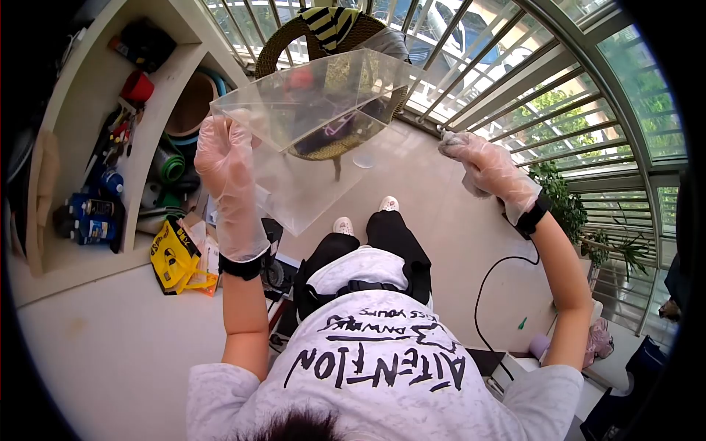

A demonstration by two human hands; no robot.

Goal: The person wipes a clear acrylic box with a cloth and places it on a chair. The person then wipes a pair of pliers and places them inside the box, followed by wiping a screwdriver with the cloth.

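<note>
Lining the far left, the shelf [173, 73] is crowding that side, its front edge slanting up toward the bars [456, 95]. A yellow bag [173, 257] is leaning at its foot. The gloved left hand [224, 154] is gripping the clear box [316, 121] by its left end, thumb and fingers pressed together on the edge. The box is hanging in the air ahead of the person, its upper part overlapping the chair [276, 55] from where the person is looking, one corner pointing down toward the legs; I cannot tell how much room is lying between box and chair. To the right of the box, bare floor [448, 287] is stretching out as far as the bars, giving the widest open room. Over there the gloved right hand [489, 169] is gripping a grey cloth [453, 142], well apart from the box. A plant [559, 191] is bordering the right edge.

Going left to right again, I am counting one red cup [137, 87], one yellow bag, one box, one chair bearing one striped cloth [329, 28], two shoes [388, 203], one grey cloth and one black cable [480, 294]. Each wrist is wearing one black band [241, 267], making two. The blue bottles [95, 220] are huddling too closely for me to count.
</note>
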